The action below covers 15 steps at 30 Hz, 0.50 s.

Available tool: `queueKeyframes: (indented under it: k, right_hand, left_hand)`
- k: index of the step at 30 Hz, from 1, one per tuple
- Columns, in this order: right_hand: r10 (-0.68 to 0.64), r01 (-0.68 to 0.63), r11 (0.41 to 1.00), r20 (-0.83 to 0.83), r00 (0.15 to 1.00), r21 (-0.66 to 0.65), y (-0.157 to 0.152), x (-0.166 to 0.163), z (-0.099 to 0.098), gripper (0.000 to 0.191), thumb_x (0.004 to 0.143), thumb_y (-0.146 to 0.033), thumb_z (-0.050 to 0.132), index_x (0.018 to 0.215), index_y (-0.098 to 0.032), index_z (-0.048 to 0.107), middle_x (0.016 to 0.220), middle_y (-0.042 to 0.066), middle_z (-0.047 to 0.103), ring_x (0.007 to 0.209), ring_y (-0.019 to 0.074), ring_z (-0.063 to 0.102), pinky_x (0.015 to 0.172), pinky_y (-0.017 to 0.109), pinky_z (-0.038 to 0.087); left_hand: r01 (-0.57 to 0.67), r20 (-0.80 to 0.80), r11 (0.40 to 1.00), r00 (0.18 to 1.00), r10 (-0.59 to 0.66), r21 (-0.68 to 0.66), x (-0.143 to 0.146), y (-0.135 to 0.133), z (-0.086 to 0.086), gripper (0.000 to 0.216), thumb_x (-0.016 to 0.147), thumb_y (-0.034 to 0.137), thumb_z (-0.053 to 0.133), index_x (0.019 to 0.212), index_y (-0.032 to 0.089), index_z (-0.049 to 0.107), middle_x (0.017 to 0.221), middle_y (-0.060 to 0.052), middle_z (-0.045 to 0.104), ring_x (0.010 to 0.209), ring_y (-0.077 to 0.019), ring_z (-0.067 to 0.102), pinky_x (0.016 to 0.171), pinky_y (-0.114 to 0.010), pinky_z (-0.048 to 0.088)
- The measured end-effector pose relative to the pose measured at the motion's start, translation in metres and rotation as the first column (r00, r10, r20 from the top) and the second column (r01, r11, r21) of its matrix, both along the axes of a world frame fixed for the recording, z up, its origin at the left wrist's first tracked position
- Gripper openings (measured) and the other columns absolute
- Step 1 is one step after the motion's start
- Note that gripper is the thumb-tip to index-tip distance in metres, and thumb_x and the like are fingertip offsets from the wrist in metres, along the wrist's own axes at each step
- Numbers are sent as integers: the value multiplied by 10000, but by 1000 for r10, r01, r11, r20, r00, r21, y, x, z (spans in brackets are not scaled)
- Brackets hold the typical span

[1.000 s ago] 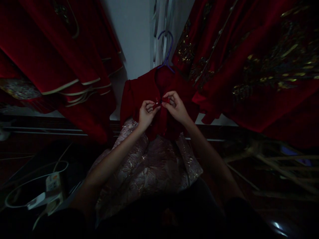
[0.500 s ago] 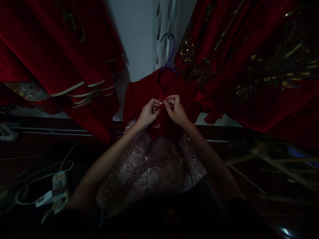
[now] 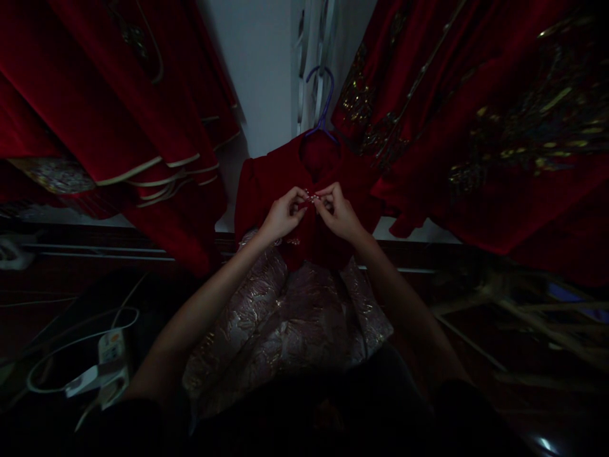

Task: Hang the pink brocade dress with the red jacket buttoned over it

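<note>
A small dark red dress [image 3: 266,181] with a pale gold brocade skirt [image 3: 290,324] hangs in front of me on a purple hanger [image 3: 322,101]. My left hand [image 3: 281,216] and my right hand [image 3: 339,212] meet at the dress's chest, each pinching one side of a small beaded clasp [image 3: 311,197] on the front opening. A second beaded clasp [image 3: 294,241] shows lower down on the bodice.
Large red garments with cream trim [image 3: 118,127] hang at the left, and red garments with gold embroidery [image 3: 499,127] at the right. A white power strip with cables [image 3: 107,368] lies on the dark floor at the lower left. A white wall [image 3: 257,70] is behind.
Both hands have stayed pinched at the upper clasp, shifting only slightly. The view has moved a little since a second ago.
</note>
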State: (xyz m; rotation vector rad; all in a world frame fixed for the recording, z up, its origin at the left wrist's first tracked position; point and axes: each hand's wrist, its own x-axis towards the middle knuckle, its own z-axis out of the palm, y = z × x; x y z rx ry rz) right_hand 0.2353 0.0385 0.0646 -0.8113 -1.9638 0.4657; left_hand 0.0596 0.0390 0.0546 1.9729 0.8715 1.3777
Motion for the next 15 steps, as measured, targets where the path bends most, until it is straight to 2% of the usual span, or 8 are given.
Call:
queueKeyframes:
  k: [6, 10, 15]
  right_hand:
    - [-42, 40, 999, 41, 998, 37, 2, 0, 1, 286, 940, -406, 435, 1132, -193, 441, 914, 60, 608, 783, 159, 608, 714, 314, 510]
    - [-38, 37, 999, 28, 999, 31, 2, 0, 1, 240, 941, -392, 438, 1087, -203, 458, 936, 66, 620, 811, 167, 617, 759, 336, 524]
    - [14, -14, 999, -6, 1000, -33, 0, 3, 2, 222, 935, -404, 451, 1063, -222, 449, 963, 61, 629, 819, 156, 620, 720, 323, 542]
  left_hand:
    - [24, -120, 1000, 992, -24, 4, -4, -6, 17, 114, 839, 221, 534, 914, 157, 591, 852, -26, 661, 752, -97, 611, 695, -210, 469]
    - [-51, -206, 996, 976, 65, 73, -1, -9, 26, 136, 838, 280, 558, 848, 154, 608, 764, -18, 664, 666, -97, 596, 633, -206, 445]
    - [-118, -273, 980, 949, 159, 161, 3, -8, 30, 120, 801, 273, 589, 795, 155, 612, 708, -15, 662, 619, -108, 585, 593, -209, 409]
